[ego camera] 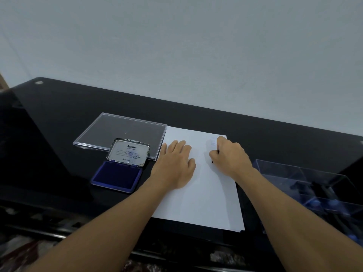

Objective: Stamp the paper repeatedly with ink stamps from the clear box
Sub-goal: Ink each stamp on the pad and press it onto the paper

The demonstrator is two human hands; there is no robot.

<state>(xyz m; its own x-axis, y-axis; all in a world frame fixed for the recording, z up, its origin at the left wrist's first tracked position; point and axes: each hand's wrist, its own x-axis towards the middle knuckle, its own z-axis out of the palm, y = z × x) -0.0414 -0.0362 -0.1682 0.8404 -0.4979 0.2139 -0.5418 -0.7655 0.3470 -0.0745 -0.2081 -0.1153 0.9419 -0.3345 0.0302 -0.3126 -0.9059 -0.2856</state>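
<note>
A white sheet of paper (206, 193) lies on the black table. My left hand (174, 163) rests flat on its left part, fingers spread. My right hand (229, 156) is closed around a dark stamp (212, 161), mostly hidden in the fist, pressed down on the paper's upper right area. A faint blue mark (213, 142) shows on the paper just beyond that hand. An open blue ink pad (117, 178) with its lid standing up sits left of the paper. The clear box (314, 193) with several dark stamps stands at the right.
A clear flat lid (121, 132) lies behind the ink pad, touching the paper's left corner. The glossy black table (59, 134) ends at a pale wall behind. The table's front edge runs under my forearms.
</note>
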